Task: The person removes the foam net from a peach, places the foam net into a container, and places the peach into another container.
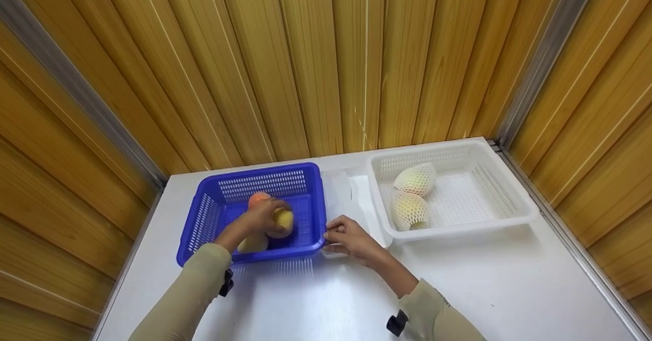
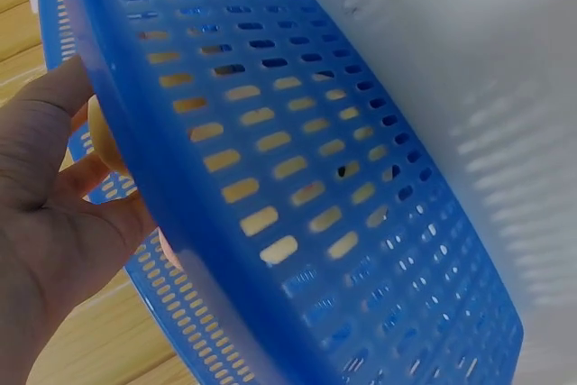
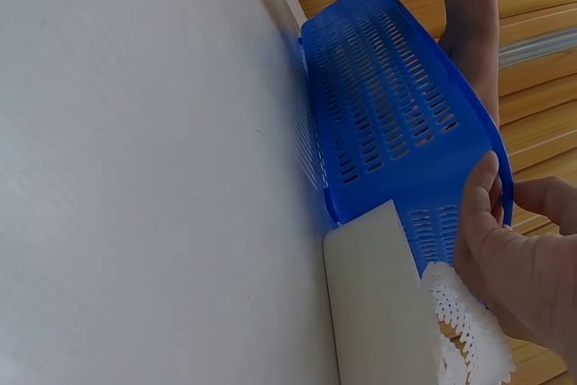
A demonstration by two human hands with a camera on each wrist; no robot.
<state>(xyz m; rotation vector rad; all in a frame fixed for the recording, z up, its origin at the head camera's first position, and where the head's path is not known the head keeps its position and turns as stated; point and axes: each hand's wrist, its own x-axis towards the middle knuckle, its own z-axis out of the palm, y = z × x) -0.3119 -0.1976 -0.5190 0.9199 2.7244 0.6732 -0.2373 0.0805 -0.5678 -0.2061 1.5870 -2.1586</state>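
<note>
Blue plastic forms the slotted basket at the left of the white table. Inside it, the left hand grasps a yellow fruit, its thumb and fingers curled round the sides. An orange-red fruit lies on the far side of that hand, and a pale yellow fruit lies on the near side, partly under the wrist. The right hand pinches the basket's right rim near its near corner, thumb outside. Just right of the basket stands a white container; white foam netting shows at its top, below the right hand. Farther right is a white basket, with two net-wrapped fruits touching each other in its left part, one near and one far. Wood-patterned panels rise behind the table.
</note>
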